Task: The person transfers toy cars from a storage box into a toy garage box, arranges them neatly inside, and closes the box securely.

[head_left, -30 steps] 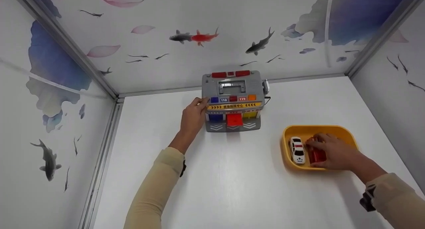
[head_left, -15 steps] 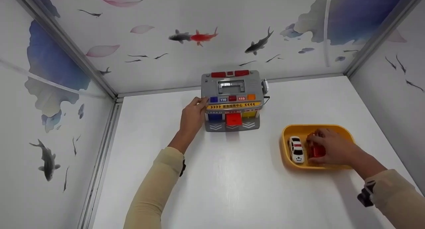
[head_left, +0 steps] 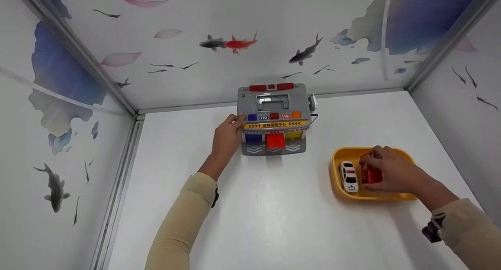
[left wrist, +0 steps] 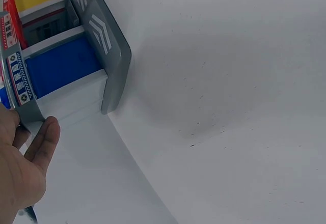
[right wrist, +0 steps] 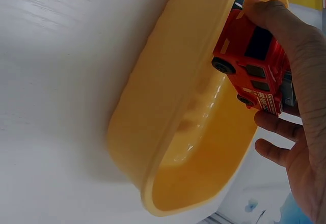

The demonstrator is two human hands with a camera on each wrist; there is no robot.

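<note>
A grey toy rescue station (head_left: 248,101), with blue and yellow doors and a raised red door flap (head_left: 276,141), stands against the back wall. My left hand (head_left: 226,137) pinches its left front roof edge; in the left wrist view the fingertips (left wrist: 50,132) lie under the overhang. On the right, my right hand (head_left: 397,172) grips a red toy fire truck (right wrist: 239,35) by its sides, thumb at one end and fingers at the other. The truck is tilted over the yellow basin (right wrist: 147,102). A white toy police car (head_left: 350,178) lies in the basin beside it.
The white tabletop (head_left: 258,215) is bounded by printed panels at the back, left and right. A small white part with a black cord (head_left: 314,117) sticks out from the station's right side.
My right hand has lifted the red fire truck a little from the basin floor and shifted slightly back. The left hand keeps its place on the station.
</note>
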